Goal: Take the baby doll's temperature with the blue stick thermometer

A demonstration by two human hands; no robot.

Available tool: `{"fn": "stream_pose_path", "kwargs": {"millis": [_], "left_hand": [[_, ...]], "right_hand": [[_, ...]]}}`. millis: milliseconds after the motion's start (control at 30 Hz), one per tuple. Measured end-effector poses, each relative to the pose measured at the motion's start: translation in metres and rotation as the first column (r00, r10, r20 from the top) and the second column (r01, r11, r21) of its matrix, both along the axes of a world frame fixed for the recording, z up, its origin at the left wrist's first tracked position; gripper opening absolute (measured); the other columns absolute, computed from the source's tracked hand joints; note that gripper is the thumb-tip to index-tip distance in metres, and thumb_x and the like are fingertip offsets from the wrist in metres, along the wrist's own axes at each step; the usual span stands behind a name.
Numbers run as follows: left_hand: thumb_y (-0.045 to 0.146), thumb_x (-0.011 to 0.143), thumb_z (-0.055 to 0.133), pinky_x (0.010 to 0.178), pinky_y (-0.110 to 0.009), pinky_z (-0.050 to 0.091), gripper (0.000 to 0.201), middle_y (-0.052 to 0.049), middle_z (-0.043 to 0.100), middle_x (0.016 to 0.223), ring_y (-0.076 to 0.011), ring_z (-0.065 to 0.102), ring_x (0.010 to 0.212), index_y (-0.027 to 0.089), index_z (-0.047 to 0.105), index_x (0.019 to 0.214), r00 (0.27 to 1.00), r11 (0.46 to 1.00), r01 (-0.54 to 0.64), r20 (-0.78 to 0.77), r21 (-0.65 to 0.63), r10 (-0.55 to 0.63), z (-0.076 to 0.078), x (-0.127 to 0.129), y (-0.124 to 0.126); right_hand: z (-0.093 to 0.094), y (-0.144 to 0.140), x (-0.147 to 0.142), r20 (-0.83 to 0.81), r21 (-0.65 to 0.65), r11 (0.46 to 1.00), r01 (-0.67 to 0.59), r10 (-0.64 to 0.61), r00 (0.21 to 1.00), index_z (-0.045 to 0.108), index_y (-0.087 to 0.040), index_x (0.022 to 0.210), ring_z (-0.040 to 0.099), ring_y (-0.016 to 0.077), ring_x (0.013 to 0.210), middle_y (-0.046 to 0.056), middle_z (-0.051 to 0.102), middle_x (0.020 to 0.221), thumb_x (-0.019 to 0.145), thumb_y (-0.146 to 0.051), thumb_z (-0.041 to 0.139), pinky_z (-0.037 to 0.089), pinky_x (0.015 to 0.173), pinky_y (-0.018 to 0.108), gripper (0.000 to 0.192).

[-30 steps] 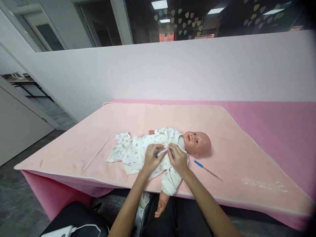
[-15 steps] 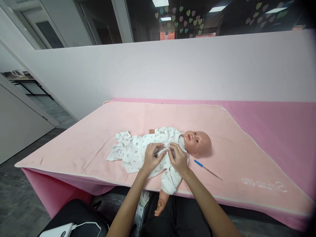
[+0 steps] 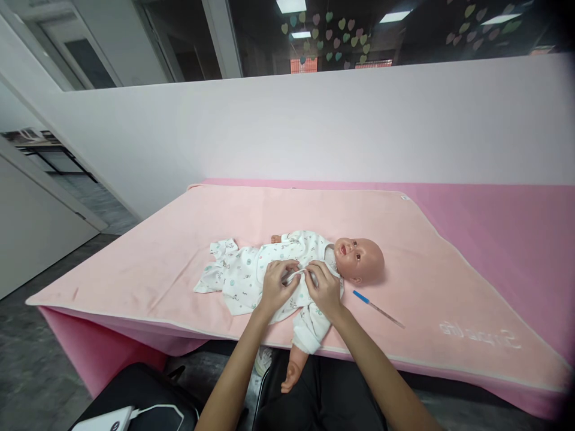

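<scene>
A baby doll [image 3: 366, 263] lies on its back with its head to the right, dressed in a white printed baby outfit [image 3: 245, 269]. Over the doll's chest, my left hand [image 3: 278, 284] pinches a fold of the outfit's front. Close beside it, my right hand [image 3: 324, 288] grips the same cloth between thumb and fingers. One bare arm of the doll [image 3: 295, 368] sticks out of a sleeve past the table's near edge. The fingers partly hide what they pinch; any fastener there is too small to make out.
A blue-capped thermometer-like stick [image 3: 378, 308] lies right of the doll's head. Beneath everything is a pale pink blanket [image 3: 148, 251] over a darker pink cover [image 3: 503, 239]. A white device with a cable [image 3: 103, 419] rests on a black seat at lower left. A white wall [image 3: 314, 129] stands behind.
Both hands stay at the doll's chest with almost no movement. The pinched fold between them shows slightly more. The doll and the stick have not moved.
</scene>
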State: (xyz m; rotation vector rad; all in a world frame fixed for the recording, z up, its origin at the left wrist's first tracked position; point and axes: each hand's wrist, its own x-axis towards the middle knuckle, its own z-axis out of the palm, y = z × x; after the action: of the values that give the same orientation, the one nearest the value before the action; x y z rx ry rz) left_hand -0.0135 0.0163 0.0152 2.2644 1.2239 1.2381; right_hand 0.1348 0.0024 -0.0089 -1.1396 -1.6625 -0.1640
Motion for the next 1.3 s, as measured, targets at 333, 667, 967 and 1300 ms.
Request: {"fn": "stream_pose_path", "kwargs": {"millis": [333, 667, 967, 1300], "left_hand": [[0.033, 0.086, 0.052, 0.084, -0.034, 0.038, 0.02, -0.001, 0.062, 0.091, -0.0177, 0.054, 0.087, 0.024, 0.054, 0.104, 0.998, 0.995, 0.065, 0.019, -0.074, -0.063, 0.0, -0.003, 0.003], [0.031, 0.087, 0.049, 0.081, -0.036, 0.037, 0.019, -0.001, 0.064, 0.087, -0.0179, 0.053, 0.081, 0.026, 0.062, 0.099, 0.989, 0.986, 0.146, -0.008, -0.082, -0.147, 0.003, -0.007, 0.001], [0.031, 0.084, 0.056, 0.081, -0.035, 0.038, 0.017, -0.002, 0.061, 0.087, -0.0172, 0.053, 0.084, 0.03, 0.068, 0.096, 0.991, 0.987, -0.086, -0.091, 0.134, 0.098, -0.006, 0.0, -0.004], [0.032, 0.081, 0.06, 0.086, -0.036, 0.038, 0.02, -0.002, 0.063, 0.096, -0.018, 0.054, 0.092, 0.028, 0.065, 0.1, 0.978, 0.974, -0.145, -0.127, 0.174, 0.169, -0.01, -0.016, -0.011]], "right_hand": [[-0.001, 0.0, 0.0, 0.029, -0.01, 1.0, 0.014, -0.014, 0.999, 0.06, -0.018, 0.09, 0.062, 0.0125, 0.079, 0.006, 0.064, 0.089, 0.089, -0.021, 0.046, 0.047, 0.069, 0.022, 0.014], [-0.002, 0.0, 0.0, 0.027, -0.026, 1.0, 0.009, -0.008, 1.0, 0.06, -0.019, 0.09, 0.062, 0.0118, 0.079, 0.004, 0.064, 0.088, 0.089, -0.02, 0.047, 0.046, 0.069, 0.021, 0.013], [-0.002, 0.0, 0.0, 0.023, -0.027, 0.999, 0.033, -0.032, 0.999, 0.06, -0.019, 0.09, 0.061, 0.0124, 0.076, 0.004, 0.063, 0.085, 0.089, -0.02, 0.048, 0.045, 0.067, 0.022, 0.012], [-0.004, 0.001, 0.001, 0.014, -0.034, 0.999, 0.04, -0.04, 0.999, 0.061, -0.018, 0.09, 0.06, 0.0129, 0.076, 0.005, 0.062, 0.084, 0.091, -0.021, 0.044, 0.045, 0.065, 0.022, 0.017]]}}
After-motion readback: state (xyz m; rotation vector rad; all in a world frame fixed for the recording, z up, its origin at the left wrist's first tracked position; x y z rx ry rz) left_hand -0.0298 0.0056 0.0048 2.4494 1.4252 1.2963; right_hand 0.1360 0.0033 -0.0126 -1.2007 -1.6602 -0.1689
